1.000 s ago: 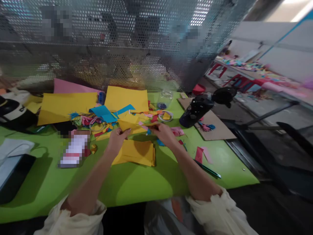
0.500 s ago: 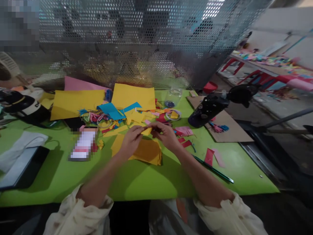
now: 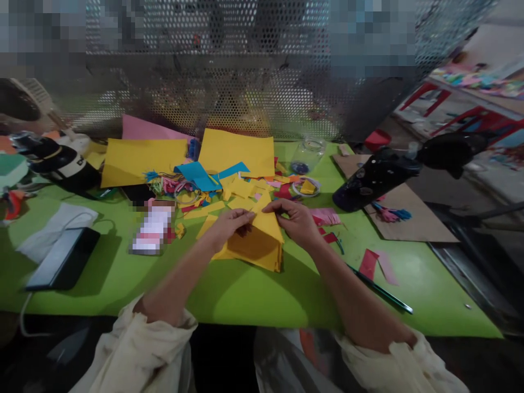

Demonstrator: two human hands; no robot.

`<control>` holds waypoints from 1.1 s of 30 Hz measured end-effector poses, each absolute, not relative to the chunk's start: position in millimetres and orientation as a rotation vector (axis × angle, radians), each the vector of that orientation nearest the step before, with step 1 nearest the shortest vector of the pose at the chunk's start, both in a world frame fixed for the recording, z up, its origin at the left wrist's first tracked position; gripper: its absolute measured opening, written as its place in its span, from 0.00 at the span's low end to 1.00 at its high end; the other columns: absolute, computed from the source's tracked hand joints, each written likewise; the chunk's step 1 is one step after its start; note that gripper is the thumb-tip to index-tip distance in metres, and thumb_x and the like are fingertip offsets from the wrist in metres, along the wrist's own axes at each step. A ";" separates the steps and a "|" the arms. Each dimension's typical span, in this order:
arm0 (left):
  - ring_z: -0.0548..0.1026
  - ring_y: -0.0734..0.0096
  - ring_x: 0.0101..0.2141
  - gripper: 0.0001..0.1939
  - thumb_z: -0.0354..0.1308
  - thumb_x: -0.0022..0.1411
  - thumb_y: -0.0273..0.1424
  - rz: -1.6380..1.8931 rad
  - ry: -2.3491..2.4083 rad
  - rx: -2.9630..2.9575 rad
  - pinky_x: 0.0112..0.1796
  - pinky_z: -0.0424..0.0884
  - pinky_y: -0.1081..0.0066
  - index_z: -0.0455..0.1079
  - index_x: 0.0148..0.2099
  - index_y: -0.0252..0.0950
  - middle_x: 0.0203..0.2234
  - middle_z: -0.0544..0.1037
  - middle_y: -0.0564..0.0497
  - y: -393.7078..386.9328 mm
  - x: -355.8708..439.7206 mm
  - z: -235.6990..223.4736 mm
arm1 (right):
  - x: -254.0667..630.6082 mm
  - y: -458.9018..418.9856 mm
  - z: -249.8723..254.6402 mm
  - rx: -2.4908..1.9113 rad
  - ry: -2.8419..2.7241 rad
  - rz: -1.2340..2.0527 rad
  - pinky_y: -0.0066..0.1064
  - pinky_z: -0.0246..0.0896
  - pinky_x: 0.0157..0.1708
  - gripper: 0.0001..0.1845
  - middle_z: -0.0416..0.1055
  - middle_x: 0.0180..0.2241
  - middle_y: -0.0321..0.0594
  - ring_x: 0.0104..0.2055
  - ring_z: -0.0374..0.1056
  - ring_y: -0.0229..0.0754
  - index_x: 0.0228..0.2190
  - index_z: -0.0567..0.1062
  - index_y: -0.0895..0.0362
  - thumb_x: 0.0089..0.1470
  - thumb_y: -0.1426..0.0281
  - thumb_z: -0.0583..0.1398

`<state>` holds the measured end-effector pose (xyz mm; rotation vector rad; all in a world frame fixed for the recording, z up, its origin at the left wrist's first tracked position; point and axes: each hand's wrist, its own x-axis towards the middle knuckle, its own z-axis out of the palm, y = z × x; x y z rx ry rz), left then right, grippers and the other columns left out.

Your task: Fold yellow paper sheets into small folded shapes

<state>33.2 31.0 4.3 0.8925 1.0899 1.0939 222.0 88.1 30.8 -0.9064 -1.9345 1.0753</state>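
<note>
Above the middle of the green table [image 3: 254, 297], both my hands pinch one yellow paper piece [image 3: 267, 221]. My left hand [image 3: 229, 225] grips its left edge with fingers closed. My right hand [image 3: 297, 221] pinches its upper right corner. Under the hands lies a stack of yellow paper sheets [image 3: 256, 248]. Behind them spreads a heap of coloured paper scraps [image 3: 213, 185] in yellow, blue, red and pink.
Large yellow sheets [image 3: 143, 161] and a pink sheet lie at the back by a perforated metal screen. A black bottle [image 3: 374, 177] lies on cardboard [image 3: 413, 218] at right, a dark pencil [image 3: 380, 289] near the front right, a phone [image 3: 63, 265] at left, a glass jar [image 3: 307, 155] behind.
The view has shifted down and left. My hands moved slightly nearer me and now hold the yellow piece spread as a wider triangle over the stack.
</note>
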 end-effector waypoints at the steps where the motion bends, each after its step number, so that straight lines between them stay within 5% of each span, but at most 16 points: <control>1: 0.67 0.79 0.20 0.19 0.67 0.51 0.45 1.075 1.064 0.917 0.25 0.64 0.75 0.67 0.26 0.35 0.19 0.72 0.54 30.8 33.6 3.9 | 221.8 87.9 30.4 -0.893 -1.930 1.079 0.37 0.65 0.43 0.10 0.78 0.35 0.40 0.39 0.72 0.43 0.31 0.80 0.54 0.48 0.72 0.58; 8: 0.66 0.81 0.21 0.22 0.71 0.46 0.45 1.215 1.045 0.756 0.26 0.63 0.76 0.65 0.27 0.35 0.20 0.71 0.56 32.9 32.7 0.0 | 222.4 87.4 27.6 -0.811 -1.963 1.067 0.40 0.66 0.48 0.23 0.75 0.49 0.44 0.49 0.70 0.48 0.49 0.77 0.50 0.49 0.65 0.66; 16: 0.65 0.82 0.19 0.23 0.71 0.47 0.45 1.177 1.046 0.788 0.24 0.61 0.77 0.64 0.25 0.35 0.18 0.71 0.56 34.1 33.4 2.6 | 225.4 93.6 25.4 -0.711 -2.086 0.939 0.41 0.66 0.46 0.05 0.78 0.37 0.42 0.43 0.72 0.47 0.33 0.81 0.51 0.51 0.66 0.66; 22: 0.65 0.82 0.19 0.23 0.69 0.47 0.47 1.177 1.082 0.878 0.23 0.59 0.77 0.63 0.25 0.36 0.18 0.71 0.56 34.4 35.5 -1.8 | 222.9 93.9 23.8 -0.615 -2.124 0.887 0.38 0.66 0.41 0.09 0.78 0.36 0.42 0.40 0.72 0.46 0.36 0.80 0.51 0.51 0.64 0.68; 28: 0.65 0.80 0.20 0.23 0.69 0.46 0.47 1.136 1.141 0.918 0.24 0.60 0.76 0.64 0.26 0.36 0.17 0.71 0.56 34.4 41.1 0.3 | 217.2 89.4 19.9 -0.734 -2.060 0.902 0.34 0.62 0.32 0.11 0.74 0.27 0.39 0.32 0.69 0.42 0.27 0.80 0.52 0.51 0.58 0.67; 33: 0.66 0.80 0.20 0.22 0.67 0.48 0.48 1.195 1.145 0.944 0.25 0.61 0.76 0.64 0.26 0.36 0.19 0.73 0.54 34.8 39.5 -1.0 | 216.5 89.2 18.9 -0.798 -1.867 1.067 0.34 0.63 0.35 0.11 0.73 0.28 0.37 0.32 0.68 0.41 0.26 0.78 0.54 0.46 0.60 0.69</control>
